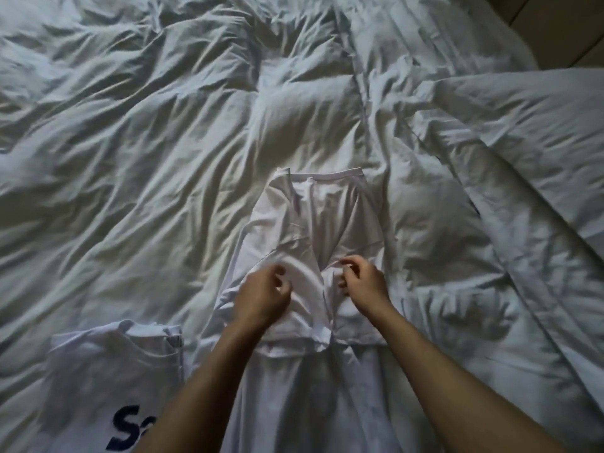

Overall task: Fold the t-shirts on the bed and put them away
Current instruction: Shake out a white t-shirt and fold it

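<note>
T-shirt, white, one item, lying lengthwise at the centre of the bed, collar at 12 o'clock, hem toward 6 o'clock and running out of view under the forearms. Sides already turned inward, giving a narrow strip with a loose seam down the middle.

Handling, as judged: thin knit, light, limp, no stiffness of its own; it takes the wrinkles of the duvet beneath and will slump if lifted by one point. Best taken at two points level with each other along a folded edge, so the strip stays square when carried over.

Grip: left hand at 7 o'clock of the shirt's middle, fingers curled, pinching a ridge of cloth. Right hand just beside it at 5 o'clock, thumb and fingers pinching the inner folded edge. Both lift the fabric slightly off the bed.

Appearance: plain white, ribbed collar band, soft creases, no print visible on this face.

Adjacent: second t-shirt, folded, at 8 o'clock, white with dark blue lettering partly cut off.
</note>
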